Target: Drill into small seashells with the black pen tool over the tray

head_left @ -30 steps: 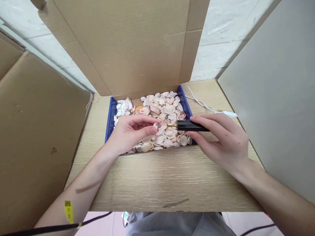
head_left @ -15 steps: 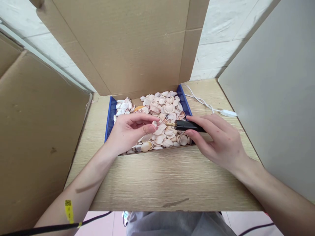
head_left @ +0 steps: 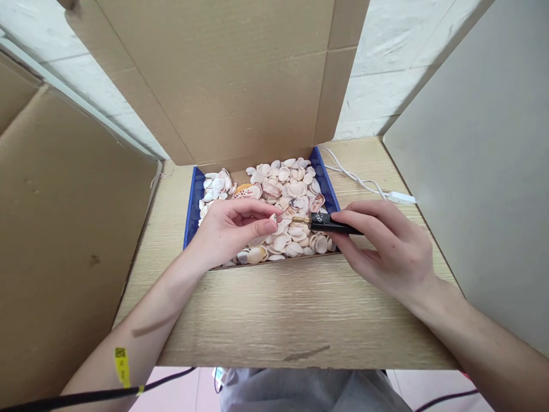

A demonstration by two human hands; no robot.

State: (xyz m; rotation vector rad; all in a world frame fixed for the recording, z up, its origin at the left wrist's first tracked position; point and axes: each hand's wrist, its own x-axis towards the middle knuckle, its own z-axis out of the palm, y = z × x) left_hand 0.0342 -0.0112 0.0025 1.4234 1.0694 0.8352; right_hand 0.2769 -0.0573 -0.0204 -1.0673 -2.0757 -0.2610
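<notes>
Black drill (head_left: pixel 321 222): gripped in the right hand (head_left: pixel 388 243), brass tip (head_left: pixel 301 220) directed at the left hand (head_left: pixel 234 232). Left thumb and fingers pinch a small white shell (head_left: pixel 273 218). Shell position: between the hands, in line with the tip; contact cannot be determined. Below both lies a blue-sided box (head_left: pixel 327 180) of loose shells (head_left: pixel 295 189) on the table (head_left: pixel 266 320).

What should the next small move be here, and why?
Probably ease the black mini drill gently toward the small shell: the left hand pinches the shell, and the right hand points the drill's brass chuck at it, though contact is too fine to tell.
</notes>
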